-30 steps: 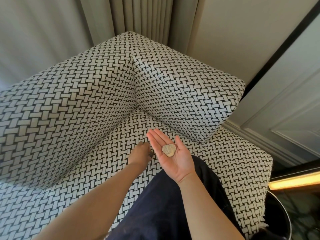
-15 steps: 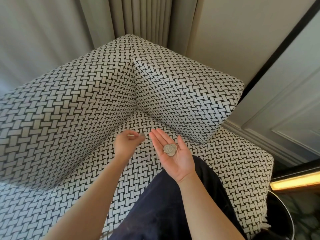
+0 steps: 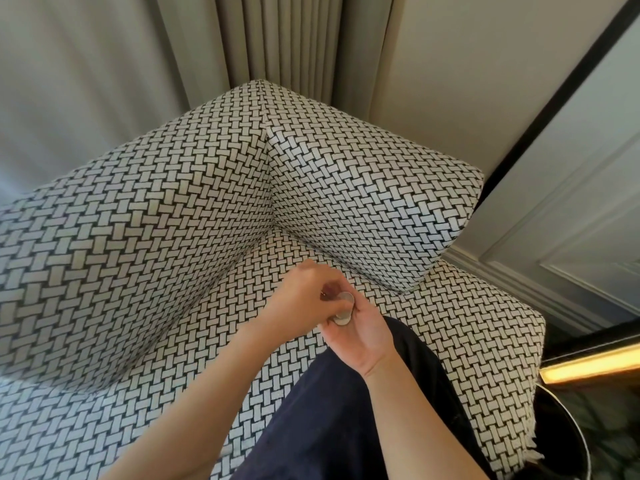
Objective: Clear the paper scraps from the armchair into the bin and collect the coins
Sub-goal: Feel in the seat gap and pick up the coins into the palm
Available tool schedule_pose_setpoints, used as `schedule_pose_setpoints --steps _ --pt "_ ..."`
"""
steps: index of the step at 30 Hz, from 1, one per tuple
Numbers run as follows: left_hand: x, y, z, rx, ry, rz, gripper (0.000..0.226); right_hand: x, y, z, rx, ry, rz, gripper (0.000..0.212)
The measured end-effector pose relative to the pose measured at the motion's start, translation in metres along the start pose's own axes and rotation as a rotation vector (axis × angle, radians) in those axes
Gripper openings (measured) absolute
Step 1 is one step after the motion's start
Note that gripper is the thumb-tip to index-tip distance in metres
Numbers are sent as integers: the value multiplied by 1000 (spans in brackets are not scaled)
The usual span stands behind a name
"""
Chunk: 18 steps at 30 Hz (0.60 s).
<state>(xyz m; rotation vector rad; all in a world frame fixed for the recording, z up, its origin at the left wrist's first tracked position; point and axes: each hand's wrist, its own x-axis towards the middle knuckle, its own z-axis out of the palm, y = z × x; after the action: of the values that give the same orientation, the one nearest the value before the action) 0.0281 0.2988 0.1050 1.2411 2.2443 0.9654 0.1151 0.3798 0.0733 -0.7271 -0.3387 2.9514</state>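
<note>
My right hand (image 3: 360, 344) lies palm up over the seat of the black-and-white woven armchair (image 3: 478, 327), carrying silver coins (image 3: 342, 320) on the palm. My left hand (image 3: 304, 303) reaches across it from the left, fingertips pinching another coin (image 3: 346, 297) right above the ones on the palm. The left hand hides the right hand's fingers. I see no paper scraps on the visible seat. A dark round bin (image 3: 568, 441) stands at the bottom right, beside the chair's front corner.
My dark trouser leg (image 3: 332, 420) rests on the seat's front. Backrest (image 3: 121, 254) and armrest (image 3: 374, 216) meet in a corner behind my hands. Curtains (image 3: 277, 39) hang behind the chair; a panelled wall (image 3: 571, 216) and a lit strip (image 3: 588, 365) are on the right.
My left hand lifted off the seat with a coin pinched in its fingertips and moved right, over the right palm. The right hand has stayed palm up with its coins.
</note>
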Motion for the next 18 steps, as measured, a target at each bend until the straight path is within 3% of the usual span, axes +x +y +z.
schedule_pose_setpoints --steps 9,11,18 --pt "17 5 -18 -22 85 88 17 -11 -10 5 24 51 -81 35" --pt "25 8 -23 -63 63 87 20 -20 -22 7 54 28 -121 45" --pt "69 33 -29 -238 -12 94 30 -51 -91 32 153 98 -395 50"
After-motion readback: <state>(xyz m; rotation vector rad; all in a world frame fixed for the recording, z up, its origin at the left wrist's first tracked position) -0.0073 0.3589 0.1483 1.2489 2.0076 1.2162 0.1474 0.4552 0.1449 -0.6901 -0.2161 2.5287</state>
